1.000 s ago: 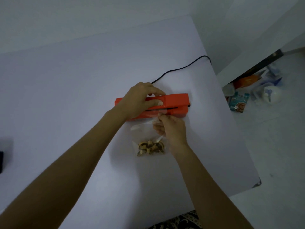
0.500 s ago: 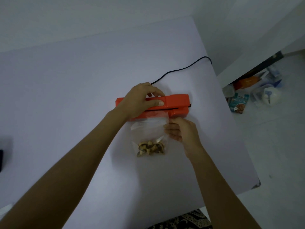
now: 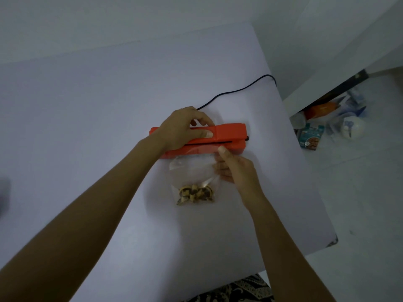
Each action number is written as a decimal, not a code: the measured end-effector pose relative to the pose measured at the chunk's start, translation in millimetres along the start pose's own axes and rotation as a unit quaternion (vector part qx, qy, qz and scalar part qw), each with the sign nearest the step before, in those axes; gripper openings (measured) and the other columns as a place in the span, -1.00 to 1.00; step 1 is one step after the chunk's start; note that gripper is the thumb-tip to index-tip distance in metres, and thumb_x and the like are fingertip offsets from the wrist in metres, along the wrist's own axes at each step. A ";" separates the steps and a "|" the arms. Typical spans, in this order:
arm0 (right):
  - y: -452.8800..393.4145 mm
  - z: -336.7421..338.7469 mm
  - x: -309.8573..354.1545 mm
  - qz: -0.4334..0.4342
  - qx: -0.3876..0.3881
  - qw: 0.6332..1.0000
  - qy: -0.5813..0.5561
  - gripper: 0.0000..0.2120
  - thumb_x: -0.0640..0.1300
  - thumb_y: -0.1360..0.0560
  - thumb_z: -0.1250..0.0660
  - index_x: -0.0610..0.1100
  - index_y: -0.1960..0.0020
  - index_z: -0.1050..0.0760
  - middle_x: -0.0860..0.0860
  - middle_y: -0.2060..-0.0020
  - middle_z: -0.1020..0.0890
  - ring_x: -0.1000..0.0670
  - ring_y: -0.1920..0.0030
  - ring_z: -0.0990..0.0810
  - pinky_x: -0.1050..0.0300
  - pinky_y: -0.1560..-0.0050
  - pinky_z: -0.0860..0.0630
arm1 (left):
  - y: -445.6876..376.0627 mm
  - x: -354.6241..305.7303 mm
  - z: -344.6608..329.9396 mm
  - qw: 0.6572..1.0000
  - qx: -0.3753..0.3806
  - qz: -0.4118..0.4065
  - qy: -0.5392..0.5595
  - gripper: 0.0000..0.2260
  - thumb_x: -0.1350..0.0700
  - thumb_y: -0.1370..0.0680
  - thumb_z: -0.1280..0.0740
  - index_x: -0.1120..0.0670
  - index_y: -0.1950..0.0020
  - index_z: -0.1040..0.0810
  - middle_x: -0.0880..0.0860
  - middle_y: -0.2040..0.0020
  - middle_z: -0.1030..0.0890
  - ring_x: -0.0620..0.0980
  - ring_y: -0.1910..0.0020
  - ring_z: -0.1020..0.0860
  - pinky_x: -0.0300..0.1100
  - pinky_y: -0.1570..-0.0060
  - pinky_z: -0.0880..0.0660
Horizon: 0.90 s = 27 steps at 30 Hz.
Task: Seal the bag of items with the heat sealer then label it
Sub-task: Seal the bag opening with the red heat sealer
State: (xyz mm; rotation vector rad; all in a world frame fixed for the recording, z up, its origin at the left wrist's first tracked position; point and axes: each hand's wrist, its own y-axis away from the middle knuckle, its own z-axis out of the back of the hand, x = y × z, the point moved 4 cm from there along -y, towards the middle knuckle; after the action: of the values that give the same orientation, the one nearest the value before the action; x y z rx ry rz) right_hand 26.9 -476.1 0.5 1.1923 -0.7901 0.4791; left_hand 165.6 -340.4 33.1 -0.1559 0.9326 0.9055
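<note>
An orange heat sealer lies across the middle of the white table. My left hand rests on top of its lid, fingers wrapped over it. A clear plastic bag with several small yellow-brown items at its bottom lies just in front of the sealer, its top edge tucked into the jaw. My right hand holds the bag's right edge, with its thumb against the sealer's front.
A black power cord runs from the sealer to the table's far right edge. On the floor to the right lie packets and containers. A patterned cloth shows below the table's near edge.
My right hand moved from the bag's top middle to its right edge, then slid up until the thumb touched the sealer. The left hand stayed on the lid.
</note>
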 end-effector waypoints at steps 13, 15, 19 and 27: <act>-16.1 18.6 5.2 -0.054 -0.040 0.998 -0.011 -0.30 0.43 -0.45 -0.14 -0.19 0.12 -0.67 -0.07 0.26 -0.74 -0.03 0.19 -0.73 0.05 0.05 -0.62 | -0.9 5.3 0.7 1.000 0.002 0.012 -0.019 -0.70 -0.11 -0.44 -0.43 -0.09 -0.14 -0.61 0.00 -0.15 -0.52 -0.06 -0.08 -0.50 -0.24 -0.03 -0.41; -16.6 18.7 4.5 -0.055 -0.038 0.998 -0.015 -0.29 0.44 -0.45 -0.15 -0.20 0.12 -0.67 -0.07 0.26 -0.74 -0.03 0.19 -0.73 0.05 0.05 -0.62 | 10.9 6.9 4.8 0.991 -0.071 -0.013 -0.111 -0.64 -0.16 -0.46 -0.38 -0.03 -0.19 -0.58 0.04 -0.14 -0.54 0.01 -0.09 -0.50 -0.12 -0.11 -0.41; -18.0 20.1 3.7 -0.057 -0.032 0.998 -0.022 -0.29 0.44 -0.44 -0.16 -0.21 0.10 -0.67 -0.08 0.25 -0.74 -0.03 0.17 -0.73 0.04 0.03 -0.63 | 82.7 17.3 9.8 0.899 -0.431 0.068 -0.028 -0.88 0.02 -0.55 -0.34 0.06 0.04 -0.55 0.02 0.06 -0.53 0.03 0.03 -0.48 -0.12 -0.02 -0.39; -19.6 21.0 4.2 -0.062 -0.015 0.998 -0.017 -0.29 0.45 -0.42 -0.17 -0.19 0.08 -0.67 -0.08 0.22 -0.74 -0.03 0.15 -0.73 0.00 -0.02 -0.63 | 137.3 58.8 -63.5 0.894 -0.210 0.257 0.300 -0.85 0.02 -0.54 -0.35 0.05 -0.01 -0.64 -0.03 0.06 -0.68 -0.21 0.09 -0.61 -0.37 0.10 -0.49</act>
State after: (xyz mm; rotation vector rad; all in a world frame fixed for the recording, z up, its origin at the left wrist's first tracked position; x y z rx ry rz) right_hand 37.4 -502.5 -5.5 1.2162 -0.7455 0.3450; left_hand 41.3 -248.2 -15.5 -0.6089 1.3719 1.6017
